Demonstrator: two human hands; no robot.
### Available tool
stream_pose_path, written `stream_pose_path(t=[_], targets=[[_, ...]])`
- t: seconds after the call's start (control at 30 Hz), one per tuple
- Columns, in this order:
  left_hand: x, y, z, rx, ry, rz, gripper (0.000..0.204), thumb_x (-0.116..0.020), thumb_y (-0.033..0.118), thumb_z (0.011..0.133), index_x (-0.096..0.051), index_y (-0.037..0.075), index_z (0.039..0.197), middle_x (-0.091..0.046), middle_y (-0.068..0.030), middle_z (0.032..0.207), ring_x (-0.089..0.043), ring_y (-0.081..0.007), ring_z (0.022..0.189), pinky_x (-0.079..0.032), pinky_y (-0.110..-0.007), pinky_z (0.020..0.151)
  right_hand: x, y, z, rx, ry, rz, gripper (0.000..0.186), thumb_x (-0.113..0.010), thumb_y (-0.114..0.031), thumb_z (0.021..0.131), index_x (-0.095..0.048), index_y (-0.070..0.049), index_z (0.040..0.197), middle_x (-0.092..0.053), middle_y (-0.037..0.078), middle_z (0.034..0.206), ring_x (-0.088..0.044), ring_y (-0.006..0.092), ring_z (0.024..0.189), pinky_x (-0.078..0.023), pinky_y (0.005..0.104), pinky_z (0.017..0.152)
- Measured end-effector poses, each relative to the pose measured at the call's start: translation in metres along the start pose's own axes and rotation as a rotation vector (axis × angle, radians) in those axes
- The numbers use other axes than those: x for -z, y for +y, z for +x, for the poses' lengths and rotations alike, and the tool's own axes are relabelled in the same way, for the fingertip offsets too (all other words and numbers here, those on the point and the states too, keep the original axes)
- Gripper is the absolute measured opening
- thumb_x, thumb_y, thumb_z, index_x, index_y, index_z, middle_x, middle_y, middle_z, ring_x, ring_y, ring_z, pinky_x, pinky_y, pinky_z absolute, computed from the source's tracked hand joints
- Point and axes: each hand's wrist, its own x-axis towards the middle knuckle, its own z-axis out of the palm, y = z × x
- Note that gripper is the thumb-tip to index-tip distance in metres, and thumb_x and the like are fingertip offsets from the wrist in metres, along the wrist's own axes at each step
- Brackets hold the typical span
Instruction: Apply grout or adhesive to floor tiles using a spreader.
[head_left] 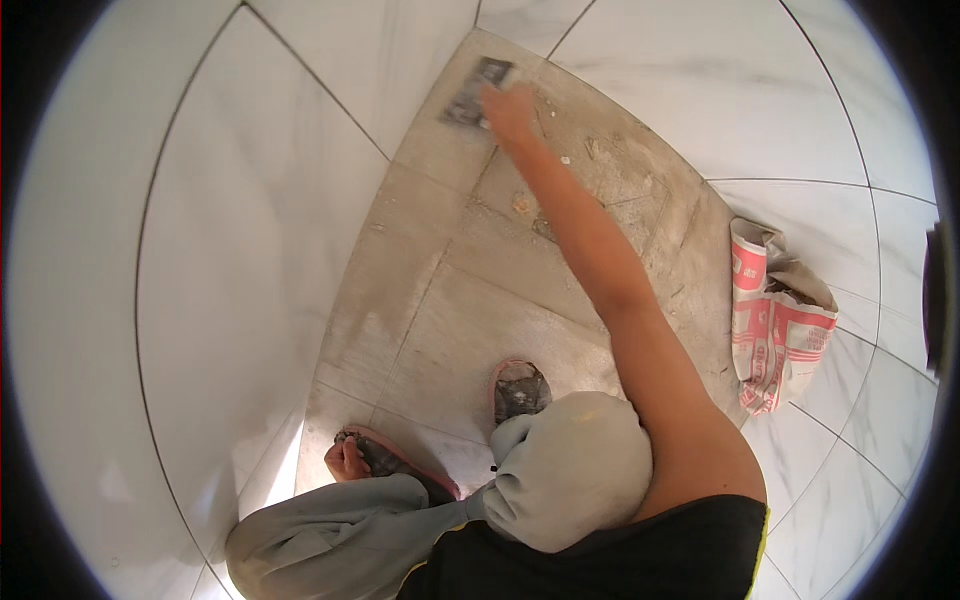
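Observation:
My right arm reaches far across the dusty tiled floor [450, 300]. At the far corner, my right hand [508, 112] is closed on a flat, dark piece with pale grey patches [466, 103], which lies on or just above the floor. Motion blurs both, so I cannot make out whether the piece is a rag or a sheet. Low on the left, my left hand [346, 461] shows beside my left shoe [385, 455]. Its fingers are curled close to the shoe's edge; what they hold, if anything, is hidden, and my leg covers the forearm.
White marbled wall tiles [230, 260] rise on the left and on the far right side [700, 90]. A torn red-and-white paper sack [780, 320] stands against the right wall. Crumbs and flakes of debris [595, 150] lie around my right forearm. My other shoe [520, 387] is planted mid-floor.

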Motion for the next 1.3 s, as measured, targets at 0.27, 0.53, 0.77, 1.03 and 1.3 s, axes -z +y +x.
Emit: stream_pose_path(t=[0.27, 0.53, 0.77, 1.03, 1.3], targets=[[0.007, -0.027, -0.002, -0.035, 0.065, -0.055, 0.041, -0.061, 0.027, 0.085, -0.046, 0.006, 0.053, -0.041, -0.0019, 0.038, -0.034, -0.0097, 0.03, -0.023, -0.027, 0.03, 0.01, -0.004, -0.01, -0.09, -0.115, 0.064, 0.037, -0.064, -0.025, 0.069, -0.062, 0.011, 0.077, -0.064, 0.03, 0.081, -0.065, 0.0404, 0.082, -0.05, 0.0445, 0.075], [-0.003, -0.026, 0.009, -0.016, 0.163, -0.048, 0.04, -0.059, 0.025, 0.087, -0.047, 0.007, 0.053, -0.041, -0.0014, 0.038, -0.035, -0.0092, 0.03, -0.023, -0.026, 0.031, -0.028, 0.011, 0.027, -0.093, 0.109, 0.09, 0.04, -0.066, -0.028, 0.071, -0.061, 0.011, 0.074, -0.064, 0.026, 0.076, -0.065, 0.033, 0.074, -0.049, 0.0423, 0.065], [0.003, -0.021, 0.005, 0.03, 0.02, -0.093, 0.039, -0.061, 0.023, 0.086, -0.048, 0.005, 0.054, -0.043, -0.0015, 0.04, -0.036, -0.0098, 0.031, -0.024, -0.027, 0.031, -0.003, -0.014, 0.041, -0.029, -0.014, 0.303, 0.036, -0.066, -0.026, 0.07, -0.06, 0.009, 0.066, -0.061, 0.017, 0.061, -0.061, 0.0221, 0.061, -0.046, 0.0389, 0.05], [0.0, -0.01, 0.003, 0.055, 0.021, -0.048, 0.043, -0.061, 0.03, 0.086, -0.047, 0.006, 0.054, -0.042, -0.0019, 0.04, -0.038, -0.0099, 0.031, -0.025, -0.027, 0.031, -0.005, -0.013, 0.057, -0.189, -0.057, 0.375, 0.03, -0.067, -0.02, 0.069, -0.061, 0.009, 0.075, -0.064, 0.016, 0.072, -0.062, 0.0241, 0.063, -0.047, 0.04, 0.05], [-0.003, -0.003, 0.008, 0.016, -0.011, -0.038, 0.043, -0.061, 0.03, 0.087, -0.047, 0.006, 0.054, -0.041, -0.0019, 0.038, -0.036, -0.0095, 0.031, -0.023, -0.026, 0.031, 0.002, 0.008, 0.077, -0.229, -0.318, 0.515, 0.033, -0.067, -0.023, 0.073, -0.063, 0.008, 0.084, -0.064, 0.019, 0.079, -0.065, 0.03, 0.073, -0.051, 0.0422, 0.059]])
